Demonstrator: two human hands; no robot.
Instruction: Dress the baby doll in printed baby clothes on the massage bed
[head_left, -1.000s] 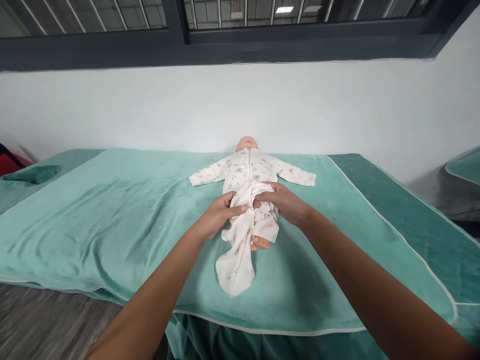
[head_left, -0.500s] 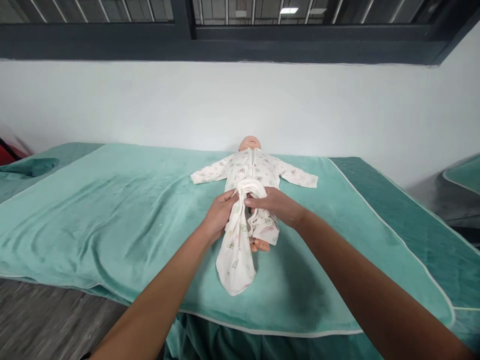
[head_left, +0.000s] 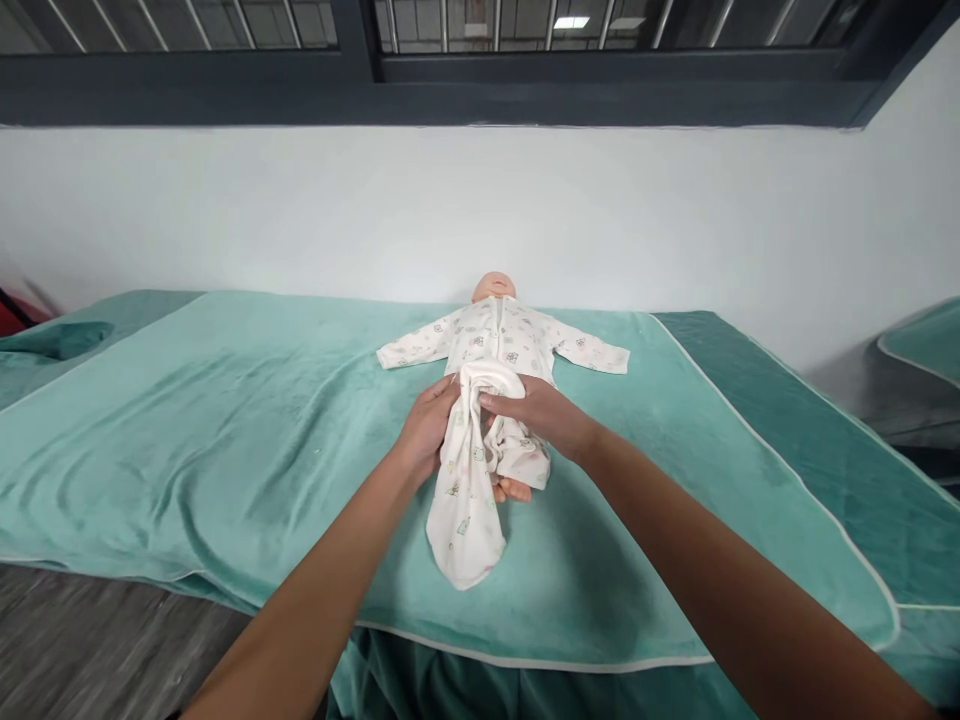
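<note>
A baby doll point(head_left: 493, 285) lies on its back, head toward the wall, in a white printed long-sleeved top point(head_left: 487, 335) with both sleeves spread out. Over its legs, my left hand point(head_left: 429, 425) and my right hand point(head_left: 544, 410) grip the waistband of small white printed baby pants point(head_left: 465, 520) from either side. One pant leg hangs toward me, while the other is bunched around the doll's lower legs. The doll's feet point(head_left: 512, 490) poke out below the bunched leg. My fingertips are partly hidden by the cloth.
A light green blanket point(head_left: 247, 400) with a pale edge covers the bed, over darker green bedding point(head_left: 810, 460). Behind stands a white wall point(head_left: 450, 210) below a dark-framed barred window point(head_left: 600, 65). Grey wooden floor point(head_left: 97, 630) shows at lower left.
Both hands have spread the waistband slightly wider, with the left hand shifting a little to the left. The whole view has moved slightly; the doll lies as before.
</note>
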